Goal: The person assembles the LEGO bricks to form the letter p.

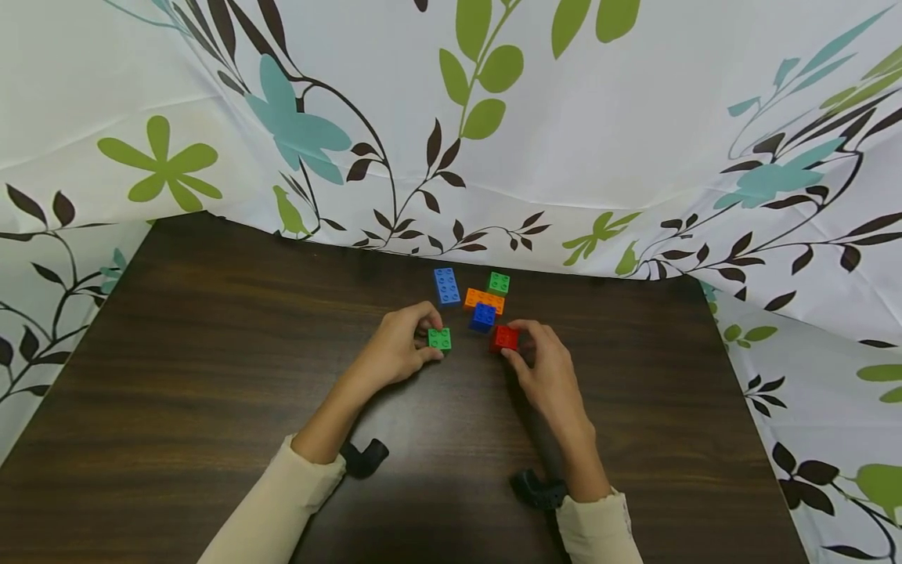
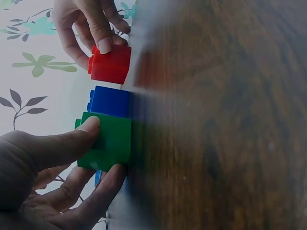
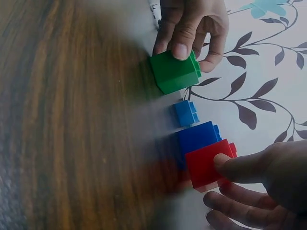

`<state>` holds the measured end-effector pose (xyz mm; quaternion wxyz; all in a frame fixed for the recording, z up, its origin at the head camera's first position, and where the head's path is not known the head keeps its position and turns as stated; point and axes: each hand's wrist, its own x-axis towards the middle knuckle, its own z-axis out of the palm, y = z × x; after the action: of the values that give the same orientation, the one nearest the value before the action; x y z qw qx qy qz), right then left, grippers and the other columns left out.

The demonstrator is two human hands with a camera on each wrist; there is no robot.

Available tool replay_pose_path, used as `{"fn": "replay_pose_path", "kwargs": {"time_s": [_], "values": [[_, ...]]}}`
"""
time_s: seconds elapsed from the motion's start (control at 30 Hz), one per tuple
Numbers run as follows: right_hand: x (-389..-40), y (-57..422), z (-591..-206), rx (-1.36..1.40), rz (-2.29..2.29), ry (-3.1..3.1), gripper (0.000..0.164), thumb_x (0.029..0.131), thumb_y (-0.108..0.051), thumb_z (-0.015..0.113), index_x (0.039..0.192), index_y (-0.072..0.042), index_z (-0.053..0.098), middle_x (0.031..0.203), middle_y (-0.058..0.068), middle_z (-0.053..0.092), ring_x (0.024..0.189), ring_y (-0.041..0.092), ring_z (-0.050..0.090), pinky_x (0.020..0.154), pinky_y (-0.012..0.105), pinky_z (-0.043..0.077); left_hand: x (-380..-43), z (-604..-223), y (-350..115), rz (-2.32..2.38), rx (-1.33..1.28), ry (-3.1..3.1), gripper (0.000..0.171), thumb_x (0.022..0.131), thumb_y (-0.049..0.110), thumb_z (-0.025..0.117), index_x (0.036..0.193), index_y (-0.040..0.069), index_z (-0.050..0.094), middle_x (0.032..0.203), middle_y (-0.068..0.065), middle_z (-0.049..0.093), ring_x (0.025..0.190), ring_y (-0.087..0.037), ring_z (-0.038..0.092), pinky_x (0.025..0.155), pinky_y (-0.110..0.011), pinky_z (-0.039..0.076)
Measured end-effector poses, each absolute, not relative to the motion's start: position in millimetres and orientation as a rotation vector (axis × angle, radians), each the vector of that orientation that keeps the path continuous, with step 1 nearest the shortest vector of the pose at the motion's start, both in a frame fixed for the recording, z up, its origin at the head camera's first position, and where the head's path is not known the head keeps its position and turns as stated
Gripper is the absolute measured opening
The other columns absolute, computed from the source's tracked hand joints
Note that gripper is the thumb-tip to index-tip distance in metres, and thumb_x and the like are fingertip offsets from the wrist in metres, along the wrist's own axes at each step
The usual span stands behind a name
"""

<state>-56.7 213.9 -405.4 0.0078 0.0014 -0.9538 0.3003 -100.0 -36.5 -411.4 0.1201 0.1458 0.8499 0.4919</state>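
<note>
Spanning the lower frame: dark wood-grain table [image 1: 211, 329]; centre: left hand [image 1: 402, 345] and right hand [image 1: 547, 372]; above: four ungripped plastic bricks [image 1: 447, 287]; left fingers pinching green square plastic brick [image 1: 440, 338], right fingers red square plastic brick [image 1: 505, 338]; no finished structure shows.

Hands [image 3: 283, 175] holding red block [image 3: 206, 166], green block [image 3: 173, 73], seemingly tabletop [image 3: 72, 120]

A: Plain colours, listed?
B: One red block [image 1: 504, 338], one green block [image 1: 439, 339], a second green block [image 1: 499, 283], one orange block [image 1: 485, 301], one deep-blue block [image 1: 482, 316], one lighter-blue block [image 1: 447, 287].
A: Patterned items?
B: Cloth [image 1: 599, 157], white, printed with a leaf-and-flower pattern in dark brown, lime green and teal. Tabletop [image 1: 282, 313], dark brown, streaked with wood grain.
A: Remainder?
B: Sleeves [image 1: 261, 509], pale cream; wrist mounts [image 1: 364, 460], black.
</note>
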Motion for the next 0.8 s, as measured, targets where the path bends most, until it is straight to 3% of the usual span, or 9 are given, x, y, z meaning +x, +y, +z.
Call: {"fn": "replay_pose_path", "kwargs": {"time_s": [0.13,0.4,0.8], "values": [[-56.4,213.0,-402.8,0.005,0.935,-2.986,0.041,0.097,-0.015,0.081,0.136,-0.012,0.067,0.132,0.016,0.068,0.109,0.034,0.072,0.09,0.052,0.062,-100.5,-412.3,-39.0,1.445,0.429,2.467,0.039,0.081,-0.003,0.091,0.111,0.006,0.066,0.106,-0.012,0.075,0.099,-0.025,0.075,0.087,-0.035,0.065],[-54.0,211.4,-394.7,0.015,0.943,-2.982,0.043,0.097,-0.014,0.082,0.137,-0.012,0.066,0.133,0.016,0.068,0.108,0.033,0.071,0.094,0.052,0.061,-101.7,-413.0,-42.0,1.372,0.471,2.496,0.036,0.083,0.005,0.092,0.113,0.007,0.071,0.107,-0.008,0.079,0.105,-0.027,0.072,0.096,-0.046,0.059],[-52.0,205.5,-386.6,0.082,0.976,-2.952,0.045,0.094,-0.011,0.084,0.135,-0.011,0.066,0.131,0.015,0.068,0.106,0.033,0.071,0.096,0.052,0.062,-101.2,-412.9,-40.9,1.348,0.446,2.486,0.036,0.084,0.004,0.091,0.114,0.006,0.071,0.113,-0.011,0.077,0.11,-0.03,0.072,0.101,-0.047,0.059]]}}
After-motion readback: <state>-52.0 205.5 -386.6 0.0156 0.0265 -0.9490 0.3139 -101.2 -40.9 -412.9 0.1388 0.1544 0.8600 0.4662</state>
